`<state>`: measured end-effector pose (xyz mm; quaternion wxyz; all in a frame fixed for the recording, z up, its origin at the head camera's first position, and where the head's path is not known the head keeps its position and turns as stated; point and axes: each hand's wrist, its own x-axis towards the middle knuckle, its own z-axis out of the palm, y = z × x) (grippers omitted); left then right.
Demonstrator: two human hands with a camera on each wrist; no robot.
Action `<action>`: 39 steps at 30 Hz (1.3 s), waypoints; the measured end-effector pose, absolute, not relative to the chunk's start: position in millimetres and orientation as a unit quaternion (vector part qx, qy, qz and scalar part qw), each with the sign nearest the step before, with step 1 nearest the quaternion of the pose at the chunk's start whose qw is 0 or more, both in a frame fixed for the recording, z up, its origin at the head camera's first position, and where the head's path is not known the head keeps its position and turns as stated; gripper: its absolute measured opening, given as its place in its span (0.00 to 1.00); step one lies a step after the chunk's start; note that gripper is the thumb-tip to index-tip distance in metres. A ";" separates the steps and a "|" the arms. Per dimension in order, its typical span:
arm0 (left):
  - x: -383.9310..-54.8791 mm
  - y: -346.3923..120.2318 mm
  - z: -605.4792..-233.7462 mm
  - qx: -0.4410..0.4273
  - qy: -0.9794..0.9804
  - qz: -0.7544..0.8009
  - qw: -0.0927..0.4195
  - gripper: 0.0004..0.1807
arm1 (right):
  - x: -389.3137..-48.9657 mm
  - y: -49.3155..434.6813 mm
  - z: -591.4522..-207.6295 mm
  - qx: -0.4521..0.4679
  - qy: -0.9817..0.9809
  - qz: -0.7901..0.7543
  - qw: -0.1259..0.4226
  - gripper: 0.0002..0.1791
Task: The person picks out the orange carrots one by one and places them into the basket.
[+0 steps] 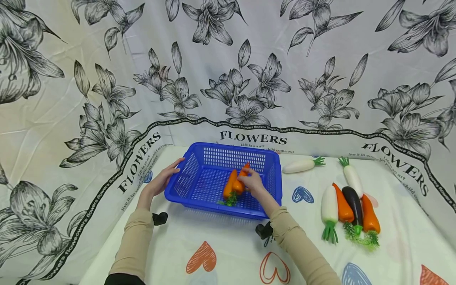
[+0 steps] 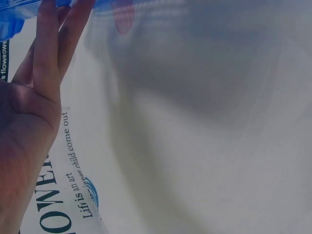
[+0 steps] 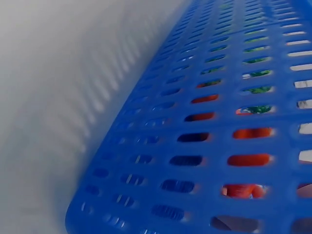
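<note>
In the head view, a blue plastic basket (image 1: 222, 208) with slotted walls stands on the cloth-covered table. Two orange carrots with green tops lie inside it: a left carrot (image 1: 229, 184) and a right carrot (image 1: 238, 187). My right hand (image 1: 253, 183) reaches over the near wall and pinches the right carrot. At the basket's left end, my left hand (image 1: 164, 179) holds the rim; its extended fingers (image 2: 46, 53) meet the blue plastic in the left wrist view. Only the basket's slotted wall (image 3: 219, 126) fills the right wrist view, with orange and green showing through and the right hand mostly hidden.
Right of the basket lie a white radish (image 1: 301, 166), another radish (image 1: 352, 176) and a third radish (image 1: 329, 204). Beside them are an eggplant (image 1: 353, 206), a carrot (image 1: 343, 206) and another carrot (image 1: 370, 215). A flowered curtain (image 1: 242, 95) hangs behind.
</note>
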<state>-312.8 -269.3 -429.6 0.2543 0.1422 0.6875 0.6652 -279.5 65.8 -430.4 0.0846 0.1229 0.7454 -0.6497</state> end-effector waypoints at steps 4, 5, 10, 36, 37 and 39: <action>-313.6 -269.6 -430.4 0.142 0.689 0.664 0.253 0.31 | -279.2 65.1 -431.6 0.113 0.776 -0.614 0.092 0.27; -314.0 -269.7 -430.7 0.142 0.690 0.663 0.252 0.31 | -278.9 64.9 -431.9 0.111 0.780 -0.608 0.094 0.27; -314.4 -270.2 -431.5 0.138 0.695 0.660 0.252 0.32 | -278.3 64.3 -435.4 0.112 0.793 -0.591 0.096 0.25; -315.2 -269.5 -430.6 0.141 0.706 0.650 0.244 0.32 | -276.7 62.4 -433.4 0.133 0.750 -0.617 0.196 0.35; -315.1 -269.6 -430.6 0.141 0.706 0.650 0.243 0.32 | -276.8 62.3 -433.5 0.133 0.752 -0.615 0.196 0.35; -315.1 -269.4 -430.7 0.140 0.707 0.649 0.242 0.32 | -276.6 62.4 -433.4 0.134 0.755 -0.610 0.199 0.35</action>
